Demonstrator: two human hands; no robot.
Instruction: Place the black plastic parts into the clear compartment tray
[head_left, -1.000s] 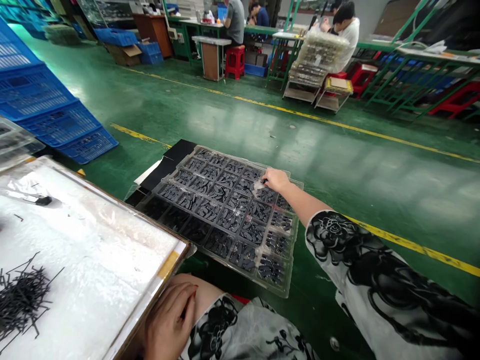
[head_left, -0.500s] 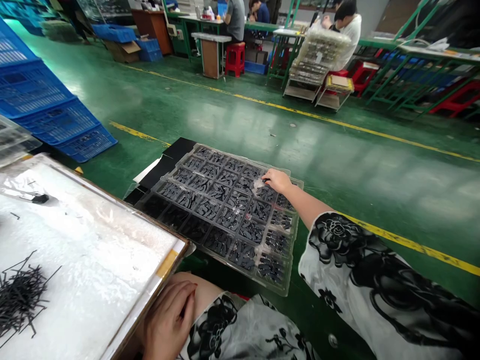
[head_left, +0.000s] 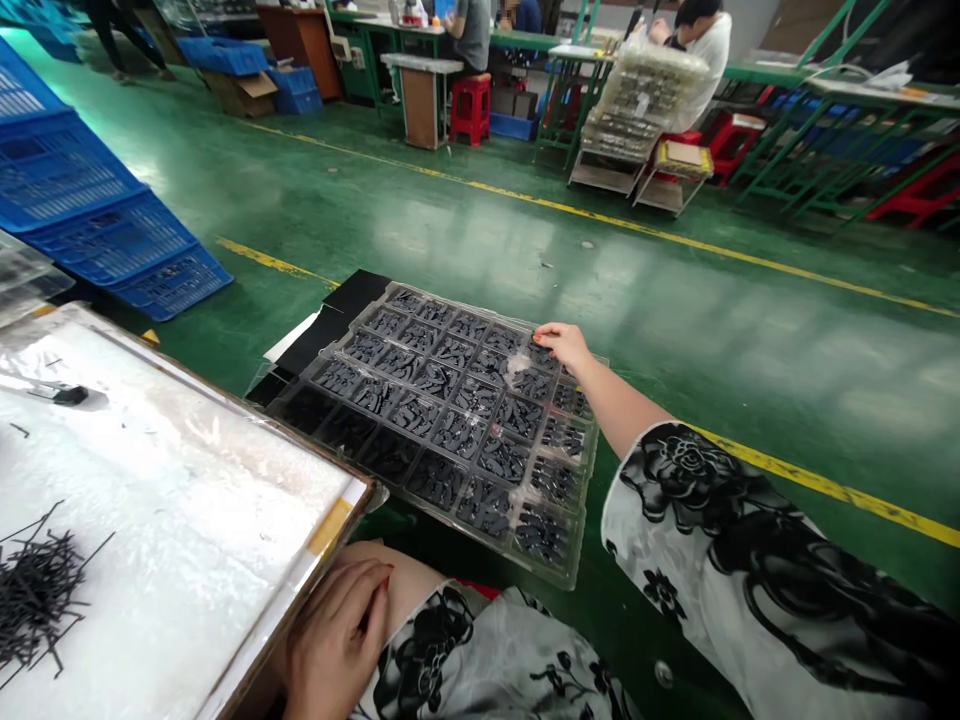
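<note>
A clear plastic tray (head_left: 517, 545) with many compartments, most filled with small dark curved parts (head_left: 416, 412), lies tilted in front of me. Over its far right compartments my right hand (head_left: 568, 347) reaches, fingers pinched together at the parts. Whatever sits between those fingertips is too small to make out. My left hand (head_left: 341, 625) rests on my leg beside the table edge, fingers relaxed and lying loosely, holding nothing.
To the left, a white-covered table (head_left: 187, 500) bears a heap of thin black strips (head_left: 37, 590) and a small black-ended tool (head_left: 69, 395). Blue crates (head_left: 120, 240) stack up behind it. Black sheets (head_left: 341, 315) show under the tray. People sit at far benches (head_left: 585, 52).
My right hand has shifted slightly away from me, from one tray compartment to the one beyond it. The left hand stays put, and the view has tipped a little.
</note>
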